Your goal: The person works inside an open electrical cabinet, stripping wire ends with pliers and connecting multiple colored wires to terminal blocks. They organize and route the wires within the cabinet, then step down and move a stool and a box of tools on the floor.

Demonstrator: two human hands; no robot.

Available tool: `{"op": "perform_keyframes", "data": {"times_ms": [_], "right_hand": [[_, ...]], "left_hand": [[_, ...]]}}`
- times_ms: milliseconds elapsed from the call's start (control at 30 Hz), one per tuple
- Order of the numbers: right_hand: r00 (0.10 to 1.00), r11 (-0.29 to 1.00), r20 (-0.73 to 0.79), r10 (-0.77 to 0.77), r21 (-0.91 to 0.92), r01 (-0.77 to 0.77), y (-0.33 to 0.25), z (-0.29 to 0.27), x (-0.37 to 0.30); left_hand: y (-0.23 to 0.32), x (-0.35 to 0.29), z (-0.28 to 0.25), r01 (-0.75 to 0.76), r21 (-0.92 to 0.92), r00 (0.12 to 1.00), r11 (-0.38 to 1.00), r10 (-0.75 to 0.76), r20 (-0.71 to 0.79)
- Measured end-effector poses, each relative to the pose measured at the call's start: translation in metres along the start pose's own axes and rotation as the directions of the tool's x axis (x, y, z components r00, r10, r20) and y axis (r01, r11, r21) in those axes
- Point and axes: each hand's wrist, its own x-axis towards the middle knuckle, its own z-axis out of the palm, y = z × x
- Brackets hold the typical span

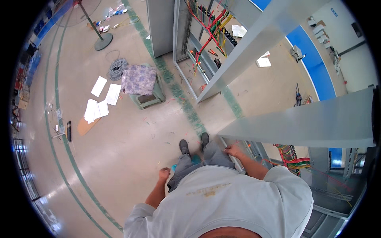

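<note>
My left hand [164, 173] hangs low beside my left thigh, its fingers curled in, and no object shows in it. Close to it, a bit of a teal thing [174, 167] peeks out by my leg; most of it is hidden. On the other side, my right hand [234, 150] is closed on the front edge of a grey metal cabinet frame [239, 164], near its lower corner. Inside that cabinet, bundled red, yellow and green wires [293, 160] run past a dark row of parts.
Ahead stands another open grey cabinet [185, 79] with coloured wires [210, 29]. A green stool [147, 101] with a patterned cushion [139, 80], a grey cable coil [118, 69] and white papers [113, 94] sit ahead-left. Farther off is a fan's round base [104, 41]. Wire scraps dot the floor.
</note>
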Motion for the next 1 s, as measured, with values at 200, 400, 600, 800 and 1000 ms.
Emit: {"op": "perform_keyframes", "data": {"times_ms": [200, 400, 600, 800, 1000], "right_hand": [[0.991, 0.995, -0.080, -0.105, -0.010, 0.104, -0.024, 0.000, 0.043], [0.989, 0.939, -0.146, 0.011, 0.342, 0.040, -0.050, 0.008, 0.104], [0.934, 0.838, -0.302, 0.189, 0.545, 0.007, -0.045, 0.036, 0.064], [0.694, 0.763, -0.482, 0.535, 0.628, -0.153, -0.037, 0.183, -0.054], [0.653, 0.650, -0.197, 0.731, 0.490, -0.581, -0.145, 0.454, -0.182]], "left_hand": [[0.020, 0.016, -0.028, -0.260, 0.268, 0.966, 0.928, 0.253, 0.063], [0.140, 0.016, -0.098, -0.115, 0.040, 0.993, 0.993, 0.116, -0.036], [0.233, 0.056, -0.121, -0.169, 0.157, 0.985, 0.973, 0.164, 0.049], [0.270, 0.126, -0.133, -0.344, 0.417, 0.879, 0.842, 0.133, 0.457], [0.255, 0.132, -0.212, -0.210, 0.560, 0.890, 0.802, -0.080, 0.449]]}}
